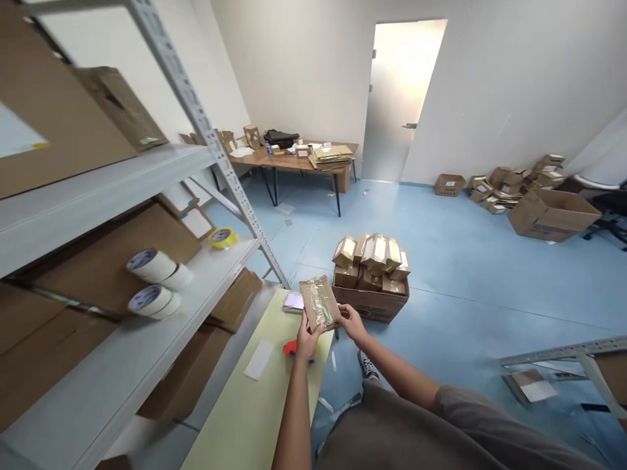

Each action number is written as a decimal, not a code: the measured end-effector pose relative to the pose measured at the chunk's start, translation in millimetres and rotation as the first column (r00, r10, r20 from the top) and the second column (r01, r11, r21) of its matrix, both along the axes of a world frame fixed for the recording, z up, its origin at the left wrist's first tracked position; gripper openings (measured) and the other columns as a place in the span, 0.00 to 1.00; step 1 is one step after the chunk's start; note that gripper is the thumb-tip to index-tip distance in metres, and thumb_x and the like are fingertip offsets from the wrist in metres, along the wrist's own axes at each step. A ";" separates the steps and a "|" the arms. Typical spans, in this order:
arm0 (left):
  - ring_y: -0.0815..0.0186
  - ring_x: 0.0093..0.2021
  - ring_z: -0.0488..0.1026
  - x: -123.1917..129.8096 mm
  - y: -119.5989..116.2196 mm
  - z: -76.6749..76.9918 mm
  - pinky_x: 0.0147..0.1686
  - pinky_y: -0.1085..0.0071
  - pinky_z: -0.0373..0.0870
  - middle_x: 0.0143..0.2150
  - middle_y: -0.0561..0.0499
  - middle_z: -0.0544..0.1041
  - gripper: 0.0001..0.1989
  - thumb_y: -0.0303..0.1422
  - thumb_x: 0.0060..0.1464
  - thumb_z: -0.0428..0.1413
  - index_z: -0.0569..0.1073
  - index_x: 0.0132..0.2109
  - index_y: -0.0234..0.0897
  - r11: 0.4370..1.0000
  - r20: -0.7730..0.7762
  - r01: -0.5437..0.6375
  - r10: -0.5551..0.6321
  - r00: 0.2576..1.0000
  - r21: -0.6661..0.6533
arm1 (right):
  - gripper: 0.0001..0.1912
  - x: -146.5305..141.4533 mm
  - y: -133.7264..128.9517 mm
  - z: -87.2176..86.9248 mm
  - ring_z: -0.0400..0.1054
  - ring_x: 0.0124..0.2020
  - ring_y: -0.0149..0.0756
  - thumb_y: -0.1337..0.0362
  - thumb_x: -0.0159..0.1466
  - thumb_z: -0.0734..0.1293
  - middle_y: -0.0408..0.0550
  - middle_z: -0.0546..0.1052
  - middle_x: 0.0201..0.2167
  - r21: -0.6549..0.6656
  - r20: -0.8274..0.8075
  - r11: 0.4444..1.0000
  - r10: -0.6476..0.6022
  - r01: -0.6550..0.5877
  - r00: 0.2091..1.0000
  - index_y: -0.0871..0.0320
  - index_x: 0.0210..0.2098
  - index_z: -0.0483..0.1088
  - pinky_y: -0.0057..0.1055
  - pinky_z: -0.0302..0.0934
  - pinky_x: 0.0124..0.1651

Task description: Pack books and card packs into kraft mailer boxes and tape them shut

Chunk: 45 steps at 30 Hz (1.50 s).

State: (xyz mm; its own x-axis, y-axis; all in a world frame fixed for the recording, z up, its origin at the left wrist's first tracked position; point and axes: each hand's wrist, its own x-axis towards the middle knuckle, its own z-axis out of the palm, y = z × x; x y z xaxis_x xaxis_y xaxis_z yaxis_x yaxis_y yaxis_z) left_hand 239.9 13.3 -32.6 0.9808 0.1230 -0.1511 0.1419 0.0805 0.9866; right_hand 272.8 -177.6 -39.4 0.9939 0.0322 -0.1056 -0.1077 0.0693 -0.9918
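A small cardboard box [319,300], crossed by shiny clear tape, is held above the right edge of the pale yellow table [230,398]. My left hand [307,338] grips its lower left edge, thumb on the near side. At its right edge, the fingers of my right hand [351,322] close on the corner. Partly covered by my left hand, a red tape dispenser [290,347] lies on the table. Beside it is a white sheet [258,360]. Behind the held box, a phone-like flat thing [292,301] shows in part.
A large carton [369,303] heaped with taped boxes stands on the floor just ahead. Metal shelving [215,281] with tape rolls [151,300] rises on the left. Farther off are a wooden table [249,158], a door [404,104] and an open carton [553,214].
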 end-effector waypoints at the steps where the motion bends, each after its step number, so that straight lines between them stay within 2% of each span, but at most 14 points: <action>1: 0.49 0.67 0.73 18.3 -17.7 -5.2 0.69 0.54 0.66 0.69 0.39 0.73 0.53 0.42 0.50 0.70 0.56 0.78 0.42 1.000 -0.012 0.015 -0.015 1.000 -0.011 | 0.20 14.0 -18.4 -2.9 0.78 0.48 0.47 0.65 0.52 0.70 0.50 0.84 0.48 -0.022 -0.002 1.000 -0.017 0.017 1.000 0.53 0.45 0.78 0.45 0.73 0.55; 5: 0.48 0.69 0.70 83.3 -81.1 -29.8 0.71 0.52 0.64 0.70 0.38 0.72 0.51 0.42 0.49 0.70 0.60 0.76 0.40 0.999 -0.052 0.004 -0.006 0.999 -0.035 | 0.21 70.9 -82.9 -20.5 0.78 0.48 0.47 0.65 0.53 0.68 0.50 0.84 0.48 -0.070 -0.016 0.997 -0.043 0.041 0.999 0.54 0.47 0.78 0.45 0.73 0.55; 8: 0.48 0.68 0.72 122.4 -119.6 -45.0 0.68 0.52 0.67 0.71 0.35 0.70 0.50 0.42 0.48 0.71 0.62 0.74 0.40 0.998 -0.074 -0.030 0.026 0.997 -0.063 | 0.21 115.8 -120.2 -34.1 0.78 0.50 0.47 0.64 0.55 0.68 0.50 0.84 0.49 -0.116 -0.020 0.992 -0.059 0.056 0.998 0.54 0.48 0.79 0.45 0.72 0.57; 13: 0.48 0.68 0.72 181.2 -165.2 -54.2 0.70 0.51 0.66 0.69 0.33 0.72 0.45 0.40 0.48 0.72 0.67 0.70 0.35 0.996 -0.122 -0.058 0.050 0.991 -0.065 | 0.20 198.4 -161.6 -44.4 0.78 0.51 0.46 0.65 0.58 0.66 0.51 0.84 0.49 -0.240 -0.047 0.966 -0.107 0.093 0.993 0.54 0.49 0.80 0.47 0.70 0.61; 17: 0.45 0.70 0.70 224.3 -180.0 -51.9 0.70 0.47 0.64 0.69 0.32 0.72 0.44 0.38 0.50 0.73 0.67 0.70 0.35 0.995 -0.199 -0.088 0.075 0.977 -0.057 | 0.22 264.6 -180.6 -36.1 0.77 0.54 0.44 0.68 0.59 0.64 0.49 0.84 0.51 -0.282 -0.011 0.958 -0.067 0.062 0.998 0.54 0.50 0.80 0.47 0.68 0.64; 21: 0.43 0.72 0.65 248.3 -160.0 -48.3 0.68 0.49 0.67 0.75 0.30 0.63 0.46 0.40 0.53 0.72 0.63 0.74 0.37 0.979 -0.300 -0.199 0.202 0.932 0.041 | 0.23 312.6 -193.3 -23.7 0.73 0.61 0.45 0.66 0.62 0.64 0.52 0.82 0.55 -0.341 0.012 0.933 -0.122 0.118 0.992 0.55 0.54 0.79 0.47 0.63 0.69; 23: 0.45 0.72 0.67 250.7 -140.4 -46.8 0.66 0.52 0.70 0.76 0.30 0.62 0.45 0.41 0.55 0.70 0.62 0.74 0.39 0.963 -0.298 -0.257 0.269 0.916 0.079 | 0.22 324.4 -195.3 -20.9 0.73 0.61 0.45 0.65 0.63 0.64 0.53 0.82 0.54 -0.345 0.009 0.930 -0.131 0.126 0.991 0.55 0.54 0.79 0.47 0.64 0.68; 27: 0.51 0.66 0.74 243.3 -109.8 -43.8 0.65 0.57 0.71 0.72 0.32 0.68 0.38 0.41 0.58 0.67 0.67 0.72 0.38 0.939 -0.246 -0.322 0.342 0.907 0.120 | 0.19 326.9 -183.4 -22.2 0.77 0.53 0.44 0.63 0.61 0.65 0.52 0.84 0.49 -0.316 0.017 0.947 -0.050 0.053 0.999 0.56 0.49 0.80 0.44 0.68 0.62; 31: 0.54 0.65 0.75 229.9 -101.3 -38.1 0.64 0.59 0.71 0.69 0.33 0.72 0.33 0.39 0.60 0.65 0.70 0.69 0.35 0.933 -0.209 -0.343 0.359 0.910 0.112 | 0.16 318.4 -153.5 -21.7 0.78 0.50 0.43 0.61 0.61 0.65 0.51 0.85 0.47 -0.282 0.039 0.959 0.032 -0.020 0.999 0.56 0.45 0.80 0.43 0.70 0.59; 35: 0.55 0.61 0.78 211.6 -91.3 -27.8 0.64 0.57 0.71 0.65 0.33 0.75 0.30 0.39 0.60 0.64 0.73 0.66 0.34 0.934 -0.151 -0.333 0.350 0.924 0.131 | 0.15 308.4 -120.2 -9.7 0.79 0.48 0.43 0.62 0.60 0.66 0.50 0.85 0.45 -0.276 0.083 0.958 0.106 -0.079 0.991 0.55 0.43 0.80 0.43 0.71 0.58; 40: 0.52 0.63 0.76 173.6 -59.6 -11.9 0.65 0.54 0.70 0.66 0.36 0.75 0.28 0.41 0.59 0.65 0.75 0.64 0.38 0.919 -0.051 -0.350 0.364 0.930 0.182 | 0.16 283.3 -71.5 12.2 0.79 0.48 0.43 0.62 0.61 0.66 0.50 0.85 0.46 -0.270 0.138 0.946 0.222 -0.179 0.965 0.55 0.46 0.81 0.40 0.72 0.55; 45: 0.50 0.65 0.73 114.3 -14.7 5.2 0.63 0.55 0.71 0.66 0.37 0.76 0.28 0.43 0.59 0.65 0.76 0.64 0.39 0.883 0.002 -0.428 0.435 0.900 0.191 | 0.17 238.0 -3.0 29.1 0.78 0.53 0.46 0.59 0.63 0.67 0.53 0.84 0.51 -0.282 0.164 0.907 0.366 -0.312 0.916 0.54 0.48 0.81 0.42 0.73 0.54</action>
